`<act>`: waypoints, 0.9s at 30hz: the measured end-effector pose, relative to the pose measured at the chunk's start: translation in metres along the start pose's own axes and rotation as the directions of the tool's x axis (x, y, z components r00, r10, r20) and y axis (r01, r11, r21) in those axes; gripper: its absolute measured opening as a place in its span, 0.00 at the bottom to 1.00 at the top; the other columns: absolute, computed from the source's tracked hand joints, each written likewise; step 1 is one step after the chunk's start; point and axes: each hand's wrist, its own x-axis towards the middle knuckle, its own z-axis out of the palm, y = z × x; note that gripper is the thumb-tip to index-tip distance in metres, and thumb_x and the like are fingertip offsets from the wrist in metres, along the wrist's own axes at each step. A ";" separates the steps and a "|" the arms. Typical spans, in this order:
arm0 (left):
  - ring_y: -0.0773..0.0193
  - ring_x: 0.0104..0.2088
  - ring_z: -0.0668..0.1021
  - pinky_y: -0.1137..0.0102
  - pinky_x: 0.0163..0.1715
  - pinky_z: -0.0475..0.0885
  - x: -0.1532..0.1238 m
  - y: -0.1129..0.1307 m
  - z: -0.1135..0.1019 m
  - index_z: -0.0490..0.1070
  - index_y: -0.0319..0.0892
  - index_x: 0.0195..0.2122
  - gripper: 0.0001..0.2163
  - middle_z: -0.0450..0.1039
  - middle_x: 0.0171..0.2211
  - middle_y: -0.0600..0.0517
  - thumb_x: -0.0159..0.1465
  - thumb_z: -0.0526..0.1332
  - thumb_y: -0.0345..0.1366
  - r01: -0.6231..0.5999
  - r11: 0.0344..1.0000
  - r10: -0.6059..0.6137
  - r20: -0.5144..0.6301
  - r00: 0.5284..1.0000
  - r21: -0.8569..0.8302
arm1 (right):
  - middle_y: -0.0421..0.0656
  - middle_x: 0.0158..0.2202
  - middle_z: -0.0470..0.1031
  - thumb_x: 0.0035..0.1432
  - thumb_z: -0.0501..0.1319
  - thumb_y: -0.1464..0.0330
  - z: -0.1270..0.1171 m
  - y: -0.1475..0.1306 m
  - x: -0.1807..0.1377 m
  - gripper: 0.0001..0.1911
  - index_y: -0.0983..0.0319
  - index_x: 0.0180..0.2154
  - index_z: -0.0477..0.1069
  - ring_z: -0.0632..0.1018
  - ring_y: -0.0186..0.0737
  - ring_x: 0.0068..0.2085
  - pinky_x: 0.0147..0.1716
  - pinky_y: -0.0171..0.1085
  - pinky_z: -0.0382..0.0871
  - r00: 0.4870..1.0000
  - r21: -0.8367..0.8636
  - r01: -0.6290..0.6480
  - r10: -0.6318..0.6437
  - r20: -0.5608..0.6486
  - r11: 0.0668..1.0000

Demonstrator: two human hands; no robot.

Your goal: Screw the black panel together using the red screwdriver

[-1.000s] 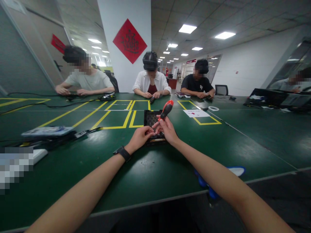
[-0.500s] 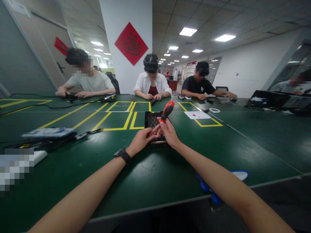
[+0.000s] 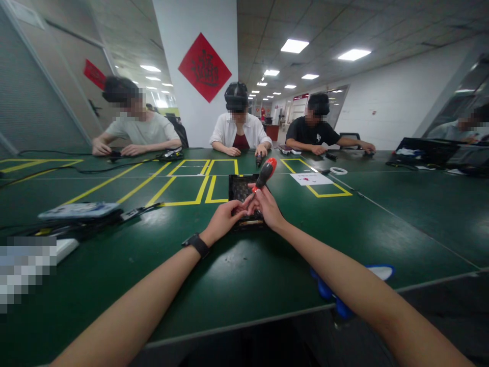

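Observation:
My right hand is closed around a screwdriver with a red and black handle, its handle tilted up and to the right, its tip pointing down at a flat black device lying on the green table. My left hand, with a black watch on the wrist, rests on the near edge of the black device, fingers pinched close to the screwdriver's tip. What those fingers hold is too small to make out.
Three people sit across the table with small items under their hands; another sits at far right behind black cases. A tablet-like device with cables lies at left. A white sheet lies in a yellow-taped box. A blue and white object sits under my right forearm.
My hands have stayed on the black device with only slight shifts. The person in white opposite has moved a hand to the right along the table.

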 end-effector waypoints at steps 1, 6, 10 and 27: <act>0.66 0.29 0.72 0.72 0.31 0.65 0.000 0.001 0.001 0.71 0.40 0.34 0.10 0.73 0.29 0.52 0.58 0.59 0.41 0.018 1.000 -0.018 -0.016 1.000 -0.026 | 0.38 0.27 0.73 0.60 0.50 0.55 0.000 0.000 0.000 0.20 0.60 0.49 0.58 0.73 0.28 0.20 0.21 0.29 0.65 1.000 -0.002 0.004 -0.004 -0.005 1.000; 0.68 0.25 0.70 0.73 0.28 0.65 -0.001 0.002 0.004 0.71 0.39 0.30 0.11 0.72 0.25 0.53 0.55 0.62 0.43 0.081 0.989 -0.085 -0.025 0.996 -0.122 | 0.36 0.26 0.72 0.60 0.50 0.54 0.000 -0.001 0.000 0.19 0.60 0.47 0.58 0.72 0.28 0.19 0.20 0.28 0.65 1.000 -0.009 0.005 -0.005 -0.015 1.000; 0.69 0.23 0.70 0.74 0.26 0.65 -0.002 0.001 0.003 0.71 0.38 0.29 0.12 0.71 0.23 0.54 0.54 0.64 0.43 0.094 0.983 -0.100 -0.030 0.995 -0.158 | 0.37 0.25 0.73 0.60 0.51 0.55 0.002 -0.002 0.000 0.19 0.59 0.47 0.57 0.73 0.29 0.19 0.20 0.29 0.66 0.999 -0.007 -0.018 0.018 -0.029 1.000; 0.67 0.26 0.71 0.72 0.29 0.66 -0.002 -0.004 0.004 0.70 0.40 0.32 0.10 0.72 0.26 0.54 0.58 0.60 0.42 0.015 0.999 -0.018 -0.057 0.998 -0.048 | 0.38 0.29 0.73 0.60 0.52 0.58 0.000 0.001 0.001 0.16 0.59 0.47 0.58 0.73 0.28 0.22 0.22 0.29 0.66 0.999 -0.013 0.005 -0.006 -0.049 1.000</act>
